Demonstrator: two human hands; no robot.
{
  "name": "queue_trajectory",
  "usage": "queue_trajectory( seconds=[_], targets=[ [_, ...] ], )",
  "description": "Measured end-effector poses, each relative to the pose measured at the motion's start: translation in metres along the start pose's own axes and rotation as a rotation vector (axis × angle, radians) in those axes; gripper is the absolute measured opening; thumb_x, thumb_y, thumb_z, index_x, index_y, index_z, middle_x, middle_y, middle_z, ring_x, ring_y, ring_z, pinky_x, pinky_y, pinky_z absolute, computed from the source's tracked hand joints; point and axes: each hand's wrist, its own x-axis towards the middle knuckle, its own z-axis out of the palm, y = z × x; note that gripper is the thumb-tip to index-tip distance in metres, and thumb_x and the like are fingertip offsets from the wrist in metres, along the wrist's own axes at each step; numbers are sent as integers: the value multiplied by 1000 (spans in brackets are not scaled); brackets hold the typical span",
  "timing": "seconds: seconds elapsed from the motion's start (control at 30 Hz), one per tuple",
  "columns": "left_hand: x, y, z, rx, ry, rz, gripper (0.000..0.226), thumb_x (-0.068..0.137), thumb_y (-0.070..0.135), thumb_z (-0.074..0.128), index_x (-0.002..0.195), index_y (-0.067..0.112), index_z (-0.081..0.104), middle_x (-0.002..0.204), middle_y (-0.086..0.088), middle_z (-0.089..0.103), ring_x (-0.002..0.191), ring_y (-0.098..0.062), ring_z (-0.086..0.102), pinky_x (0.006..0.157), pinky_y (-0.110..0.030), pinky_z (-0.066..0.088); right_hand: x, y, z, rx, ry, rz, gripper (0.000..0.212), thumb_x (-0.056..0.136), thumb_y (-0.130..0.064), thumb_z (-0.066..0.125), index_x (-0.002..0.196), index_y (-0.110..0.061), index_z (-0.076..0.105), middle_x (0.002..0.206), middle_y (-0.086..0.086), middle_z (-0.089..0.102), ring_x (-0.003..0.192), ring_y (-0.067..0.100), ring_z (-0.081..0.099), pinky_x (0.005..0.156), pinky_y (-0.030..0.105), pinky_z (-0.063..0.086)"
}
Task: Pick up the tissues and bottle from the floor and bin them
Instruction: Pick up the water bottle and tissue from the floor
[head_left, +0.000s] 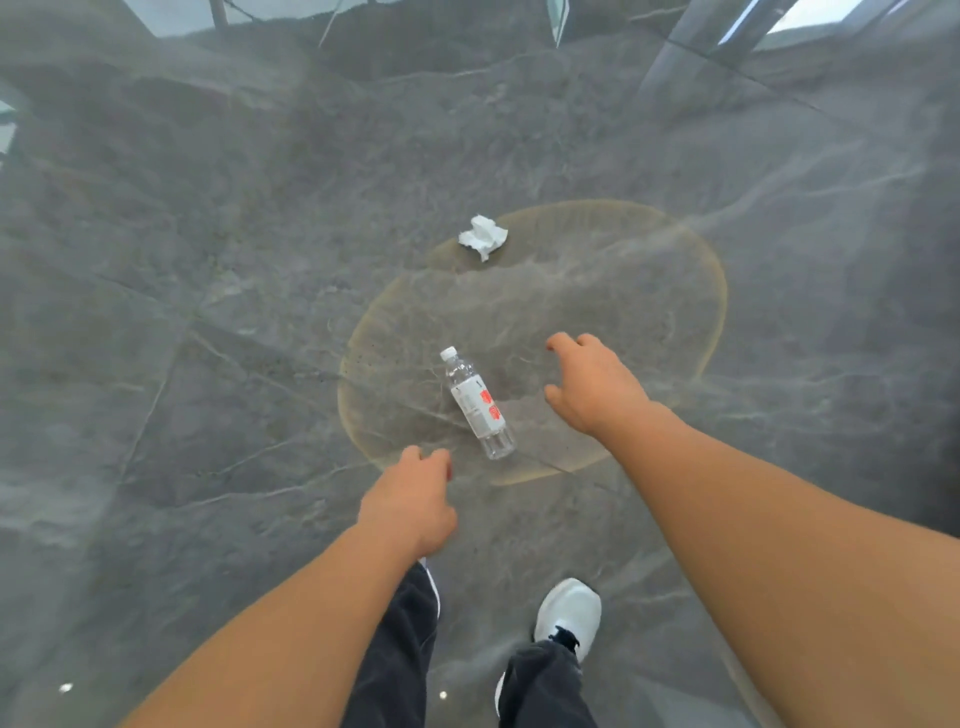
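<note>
Arms: mine, bare — no sleeves, no watch.
Trousers (400, 654): dark, loose, a thin white side stripe.
Shoe (571, 613): white trainer — black laces.

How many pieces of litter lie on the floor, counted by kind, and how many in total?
Crumpled white tissue: 1
Clear plastic bottle, lying on its side: 1
Total: 2
Neither the left hand nor the right hand holds anything, and no bin is in view.
</note>
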Motion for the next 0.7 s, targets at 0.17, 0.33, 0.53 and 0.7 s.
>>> queue_trajectory(
  seconds=[0.17, 0.33, 0.53, 0.7],
  targets=[
    [57, 22, -8, -109, -27, -52, 36, 79, 19, 54, 115, 23, 51, 117, -7, 47, 103, -32, 58, 88, -43, 50, 75, -31, -5, 25, -1, -60, 48, 86, -22, 56, 132, -16, 43, 126, 16, 47, 119, 39, 48, 97, 46, 47],
    [146, 47, 7, -454, 134, -204, 45, 77, 20, 60, 120, 27, 48, 113, -9, 47, 98, -37, 58, 88, -48, 51, 182, -31, 16, -98, -5, -160, 50, 85, -23, 57, 133, -17, 42, 130, 16, 45, 120, 41, 45, 97, 47, 46],
    [271, 45, 55, -652, 202, -485, 68, 75, 25, 67, 134, 38, 36, 128, -9, 39, 109, -40, 50, 82, -38, 43, 335, -17, 60, -342, 45, -293, 72, 79, -9, 58, 138, -39, 28, 151, 12, 24, 128, 45, 31, 96, 58, 41],
    [315, 42, 95, -631, 192, -485, 79, 68, 20, 73, 132, 40, 31, 132, -9, 25, 102, -41, 55, 86, -45, 50, 407, 2, 82, -468, 67, -317, 61, 75, -7, 60, 124, -34, 37, 148, 12, 23, 125, 48, 29, 79, 55, 45]
  ],
)
